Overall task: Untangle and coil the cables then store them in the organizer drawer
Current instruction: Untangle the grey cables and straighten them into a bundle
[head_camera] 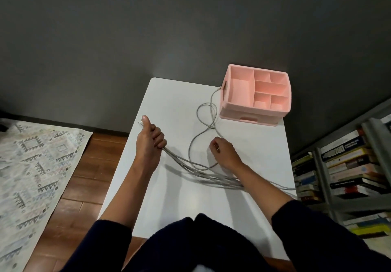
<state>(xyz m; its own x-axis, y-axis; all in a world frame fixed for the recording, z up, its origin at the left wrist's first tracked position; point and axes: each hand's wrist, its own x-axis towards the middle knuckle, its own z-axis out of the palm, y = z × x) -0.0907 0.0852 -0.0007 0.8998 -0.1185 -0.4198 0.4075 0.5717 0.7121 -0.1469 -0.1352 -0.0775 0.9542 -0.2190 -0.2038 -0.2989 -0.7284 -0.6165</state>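
Observation:
A long grey cable (197, 136) lies on the white table (169, 98). My left hand (150, 140) is a fist around a bundle of several cable strands, thumb up, at the table's left edge. The strands sag rightward under my right forearm and trail off the table's right edge. My right hand (224, 153) pinches a single strand near the table's middle. From there the cable loops up and ends against the left side of the pink organizer (254, 115). The organizer stands at the far right corner, its top compartments empty and its bottom drawer (248, 119) shut.
Bookshelves (342, 170) packed with books stand close to the table's right side. A patterned rug (31, 166) lies on the wooden floor to the left. A dark wall is behind the table. My dark sleeves and lap fill the bottom of the view.

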